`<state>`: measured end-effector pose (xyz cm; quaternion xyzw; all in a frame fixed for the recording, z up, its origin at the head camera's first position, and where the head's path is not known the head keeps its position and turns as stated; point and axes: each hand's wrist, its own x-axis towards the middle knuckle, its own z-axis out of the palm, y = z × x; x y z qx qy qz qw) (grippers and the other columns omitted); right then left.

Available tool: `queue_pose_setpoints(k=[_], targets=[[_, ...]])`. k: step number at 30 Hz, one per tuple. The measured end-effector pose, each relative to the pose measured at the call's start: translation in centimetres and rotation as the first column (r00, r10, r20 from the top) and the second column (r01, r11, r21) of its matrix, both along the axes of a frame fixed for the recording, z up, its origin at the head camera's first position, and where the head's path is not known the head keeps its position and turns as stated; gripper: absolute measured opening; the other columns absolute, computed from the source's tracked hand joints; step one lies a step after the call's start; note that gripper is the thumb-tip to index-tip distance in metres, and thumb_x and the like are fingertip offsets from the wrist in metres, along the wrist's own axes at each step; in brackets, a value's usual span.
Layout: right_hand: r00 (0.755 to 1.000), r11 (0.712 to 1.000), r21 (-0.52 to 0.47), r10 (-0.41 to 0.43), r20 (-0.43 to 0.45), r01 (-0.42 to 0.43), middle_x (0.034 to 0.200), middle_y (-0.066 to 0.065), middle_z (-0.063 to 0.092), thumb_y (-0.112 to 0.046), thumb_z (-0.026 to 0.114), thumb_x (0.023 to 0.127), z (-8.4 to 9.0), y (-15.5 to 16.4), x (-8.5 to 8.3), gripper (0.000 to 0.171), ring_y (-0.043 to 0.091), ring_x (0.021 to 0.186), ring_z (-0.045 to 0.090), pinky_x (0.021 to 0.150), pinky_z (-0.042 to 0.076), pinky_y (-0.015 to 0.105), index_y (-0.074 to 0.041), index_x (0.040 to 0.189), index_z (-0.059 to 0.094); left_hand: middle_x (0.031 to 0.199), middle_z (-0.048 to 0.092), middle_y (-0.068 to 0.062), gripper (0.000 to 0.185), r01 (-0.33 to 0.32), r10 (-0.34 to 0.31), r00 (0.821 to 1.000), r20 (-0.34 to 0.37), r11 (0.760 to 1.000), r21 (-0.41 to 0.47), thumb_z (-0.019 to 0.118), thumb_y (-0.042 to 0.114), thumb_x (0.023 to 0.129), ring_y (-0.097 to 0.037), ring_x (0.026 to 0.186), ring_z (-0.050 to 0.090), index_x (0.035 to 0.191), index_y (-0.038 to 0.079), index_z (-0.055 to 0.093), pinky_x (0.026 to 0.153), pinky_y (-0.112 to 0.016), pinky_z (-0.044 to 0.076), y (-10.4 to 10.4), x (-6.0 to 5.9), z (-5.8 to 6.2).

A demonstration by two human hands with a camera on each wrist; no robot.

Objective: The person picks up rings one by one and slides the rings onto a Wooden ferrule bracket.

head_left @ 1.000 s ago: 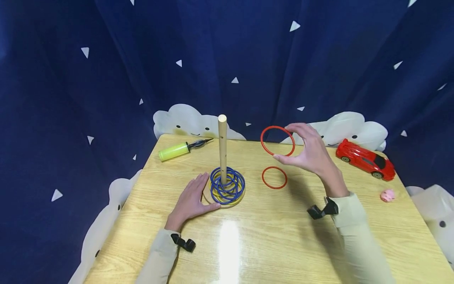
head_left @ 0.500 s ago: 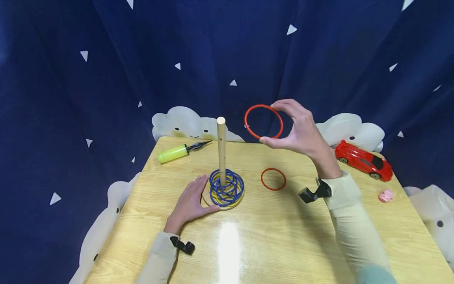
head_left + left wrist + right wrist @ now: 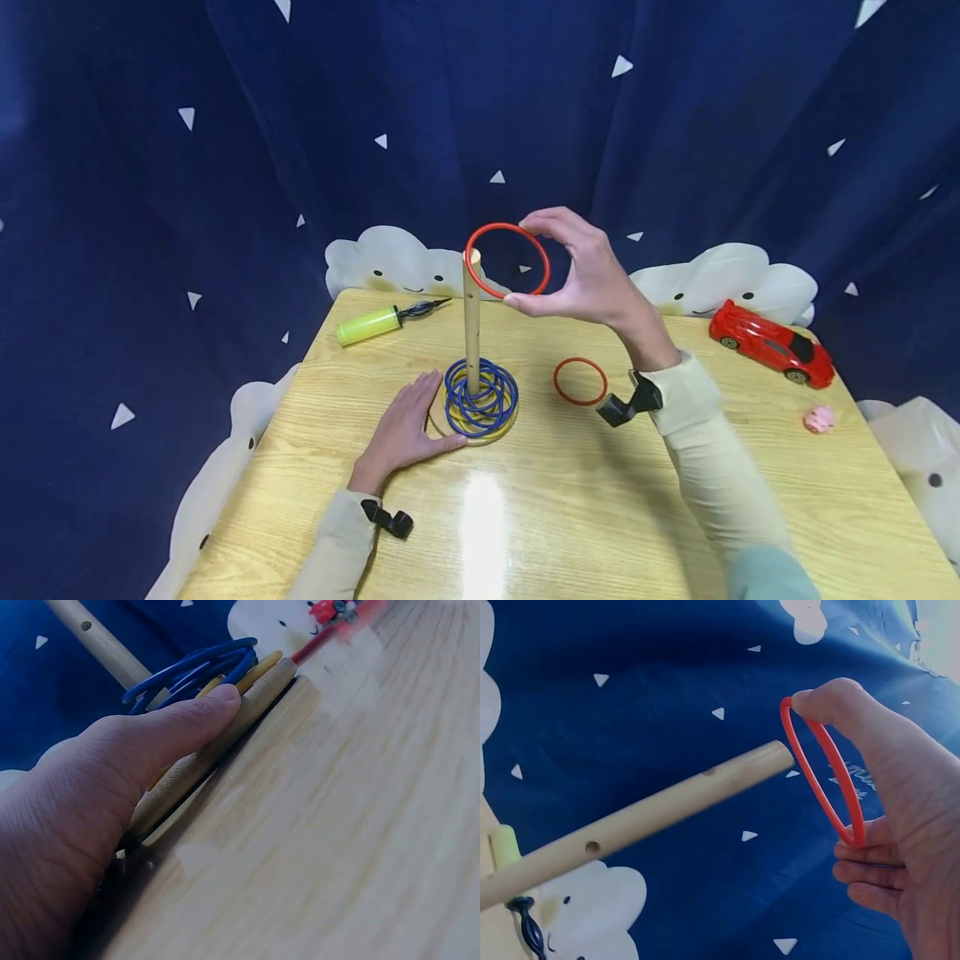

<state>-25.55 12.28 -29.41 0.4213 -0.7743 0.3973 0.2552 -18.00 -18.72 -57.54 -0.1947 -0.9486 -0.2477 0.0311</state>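
I'm looking at a staged play corner: starry blue curtain point(image 3: 480, 125) behind, toy car point(image 3: 772, 345) at right on the table point(image 3: 570, 500)

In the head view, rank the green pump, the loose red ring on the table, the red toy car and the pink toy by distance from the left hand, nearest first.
From the left hand:
1. Green pump, behind it, far left of the table.
2. Loose red ring, to its right, past the peg.
3. Pink toy, near the right edge.
4. Red toy car, far right corner.
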Motion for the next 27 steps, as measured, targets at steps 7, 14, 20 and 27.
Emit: queue_pose_setpoints(k=[7,14,20,27], targets=[[0.998,0.995,0.091,0.036,0.056,-0.041,0.126,0.009,0.066,-0.038,0.1,0.061,-2.3,-1.9,0.2,0.082,0.023,0.119,0.061,0.106,0.051,0.038,0.001,0.126,0.067,0.173,0.024,-0.006,0.127,0.001,-0.001,1.0,0.007,1.0,-0.013,0.063,0.089,0.077,-0.027,0.16,0.02,0.168,0.011,0.021,0.131,-0.048,0.016,-0.2,0.1,0.1],[0.988,0.977,0.214,-0.01,0.154,-0.024,0.128,0.008,0.065,-0.047,0.096,0.064,-8.5,-2.7,0.2,0.082,0.024,0.12,0.062,0.104,0.053,0.044,-0.002,0.126,0.068,0.172,0.026,-0.009,0.126,0.009,-0.01,1.0,-0.019,1.0,-0.011,0.062,0.089,0.078,-0.029,0.159,0.022,0.168,0.01,0.022,0.131,-0.049,0.017,0.0,-0.1,0.2],[0.971,0.936,0.352,-0.097,0.217,0.015,0.13,0.007,0.065,-0.061,0.09,0.067,-14.7,-3.6,0.5,0.086,0.024,0.125,0.059,0.108,0.051,0.044,-0.005,0.129,0.068,0.173,0.025,-0.007,0.126,0.004,-0.004,1.0,-0.005,1.0,-0.017,0.062,0.089,0.077,-0.026,0.16,0.02,0.168,0.011,0.022,0.131,-0.046,0.016,-0.1,-0.1,0.3],[0.96,0.9,0.432,-0.171,0.221,0.061,0.128,0.007,0.065,-0.071,0.085,0.066,-20.1,-3.7,0.2,0.093,0.024,0.122,0.059,0.105,0.052,0.044,-0.005,0.129,0.068,0.173,0.023,-0.006,0.126,0.007,-0.007,1.0,0.009,1.0,-0.025,0.06,0.09,0.078,-0.024,0.16,0.019,0.168,0.011,0.02,0.132,-0.043,0.014,0.0,-0.2,0.1]])
